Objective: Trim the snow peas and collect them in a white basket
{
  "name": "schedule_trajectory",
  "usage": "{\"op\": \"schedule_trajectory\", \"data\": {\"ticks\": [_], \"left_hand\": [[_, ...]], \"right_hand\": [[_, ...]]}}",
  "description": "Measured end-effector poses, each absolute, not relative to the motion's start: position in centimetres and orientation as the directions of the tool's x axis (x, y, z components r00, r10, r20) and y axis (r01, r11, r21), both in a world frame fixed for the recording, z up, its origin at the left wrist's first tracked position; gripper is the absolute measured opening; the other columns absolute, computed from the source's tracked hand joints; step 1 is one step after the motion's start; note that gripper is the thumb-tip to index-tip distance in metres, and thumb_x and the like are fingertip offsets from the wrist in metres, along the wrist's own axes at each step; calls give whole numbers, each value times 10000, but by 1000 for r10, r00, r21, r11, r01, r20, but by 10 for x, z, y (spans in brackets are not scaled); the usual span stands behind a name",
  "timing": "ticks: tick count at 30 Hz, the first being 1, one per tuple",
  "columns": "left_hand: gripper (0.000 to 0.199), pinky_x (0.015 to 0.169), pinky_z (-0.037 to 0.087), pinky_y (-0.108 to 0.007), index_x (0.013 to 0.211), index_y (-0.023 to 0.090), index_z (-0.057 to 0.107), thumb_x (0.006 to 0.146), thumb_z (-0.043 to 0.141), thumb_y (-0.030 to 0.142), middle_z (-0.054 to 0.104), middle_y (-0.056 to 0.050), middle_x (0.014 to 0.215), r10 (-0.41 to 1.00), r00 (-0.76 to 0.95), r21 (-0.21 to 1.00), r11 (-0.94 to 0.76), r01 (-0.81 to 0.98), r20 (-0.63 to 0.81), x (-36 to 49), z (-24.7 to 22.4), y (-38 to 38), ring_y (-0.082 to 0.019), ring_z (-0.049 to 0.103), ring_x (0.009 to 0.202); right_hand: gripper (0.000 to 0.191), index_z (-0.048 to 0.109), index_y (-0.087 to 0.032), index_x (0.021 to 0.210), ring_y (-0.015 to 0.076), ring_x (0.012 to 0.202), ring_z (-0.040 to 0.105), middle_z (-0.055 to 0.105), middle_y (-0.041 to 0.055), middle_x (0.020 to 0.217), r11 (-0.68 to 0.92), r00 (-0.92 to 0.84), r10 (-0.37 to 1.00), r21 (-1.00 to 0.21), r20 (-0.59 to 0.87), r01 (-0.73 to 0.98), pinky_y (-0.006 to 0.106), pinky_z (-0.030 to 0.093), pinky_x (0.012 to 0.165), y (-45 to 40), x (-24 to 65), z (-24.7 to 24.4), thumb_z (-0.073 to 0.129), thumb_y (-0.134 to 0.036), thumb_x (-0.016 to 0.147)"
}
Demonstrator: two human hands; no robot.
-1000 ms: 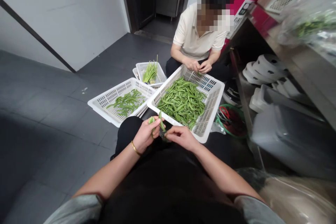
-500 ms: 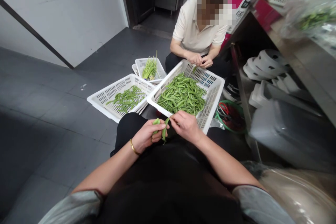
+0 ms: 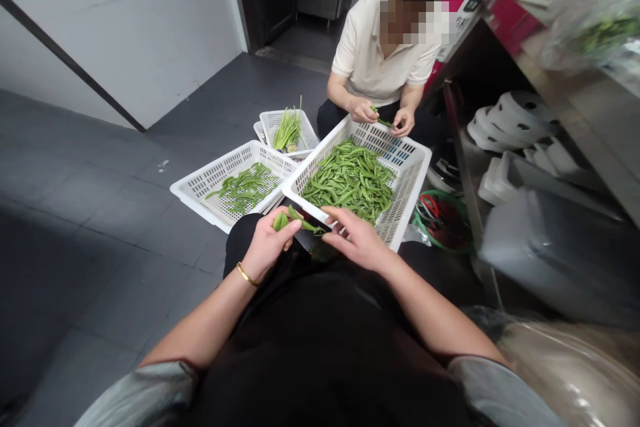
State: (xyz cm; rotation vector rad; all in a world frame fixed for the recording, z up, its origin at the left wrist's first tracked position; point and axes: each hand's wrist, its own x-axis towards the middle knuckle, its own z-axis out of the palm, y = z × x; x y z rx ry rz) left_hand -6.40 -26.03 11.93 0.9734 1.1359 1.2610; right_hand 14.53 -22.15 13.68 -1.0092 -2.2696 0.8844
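Note:
My left hand is closed on green pea pods, one pointing up by the thumb and another stretching right toward my other hand. My right hand has its thumb and forefinger apart, the fingertips close to the far end of that pod. Whether they touch it is hard to make out. Just beyond both hands, a large white basket holds a heap of pea pods. To its left, a shallower white basket contains a smaller scatter of pods.
Across the big basket a person sits holding a pod in two hands. Behind the baskets, a small white basket holds long green stalks. On my right are a metal shelf, grey tubs and a green basin.
My hands have drawn apart, the left moving left with its pods. The right fingers have spread from a pinch. The other person's hands have separated, with a pod between them.

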Motion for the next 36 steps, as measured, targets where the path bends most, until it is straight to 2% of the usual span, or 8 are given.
{"op": "schedule_trajectory", "data": {"ticks": [2,5,12,16,20,25,32,36], "left_hand": [[230,394,280,-168,850,139,605,754,699,325,444,63,502,996,-24,988,82,-128,-86,-60,117,-265,-45,370,412],[239,403,281,-177,875,134,616,766,685,335,539,24,592,995,-30,990,88,-113,-92,-60,107,-272,-45,374,434],[319,534,364,-207,1020,163,658,761,684,348,516,23,652,993,75,939,-112,326,93,-101,116,-268,-80,443,555],[226,626,401,-226,936,179,694,759,688,320,558,-2,705,877,462,813,-361,457,130,-91,135,-264,-107,507,657],[179,536,375,-203,718,152,620,772,666,316,549,14,610,945,323,930,-158,331,46,-69,123,-263,-83,474,555],[265,370,231,-165,703,177,500,709,718,328,378,86,458,970,-173,934,101,-342,-168,-89,107,-248,-42,291,377],[267,400,350,-194,728,154,581,663,683,392,509,-3,592,953,42,693,247,-677,-299,-114,108,-236,-100,472,501],[264,372,318,-171,861,153,620,690,708,335,511,15,557,935,178,678,346,-649,-306,-102,98,-242,-64,414,417]], "right_hand": [[174,601,-195,960,127,684,559,614,26,818,547,-670,732,-692,123,471,234,422,650,-222,134,131,480,-314,920],[309,547,-182,724,107,605,519,554,-9,642,490,-641,757,-762,131,423,211,381,617,-220,126,125,378,-292,958],[266,523,-180,720,110,613,490,551,-5,673,618,-796,602,-667,62,416,216,333,613,-226,134,126,408,-257,948],[248,528,-183,759,120,627,493,565,4,704,698,-837,543,-588,63,408,228,310,600,-231,131,130,404,-265,957],[250,551,-181,799,119,639,521,583,6,714,619,-760,640,-663,115,421,217,348,615,-230,135,126,386,-264,966],[238,609,-186,818,132,697,578,635,19,770,539,-739,671,-648,-57,539,227,397,660,-230,156,111,423,-250,951],[267,628,-201,1074,160,740,632,694,34,852,466,-641,709,-488,-293,738,234,427,654,-181,162,101,543,-381,896],[220,637,-159,1047,213,948,626,678,123,1052,354,-393,867,-176,-306,918,275,438,763,-127,152,75,501,-271,914]]}}
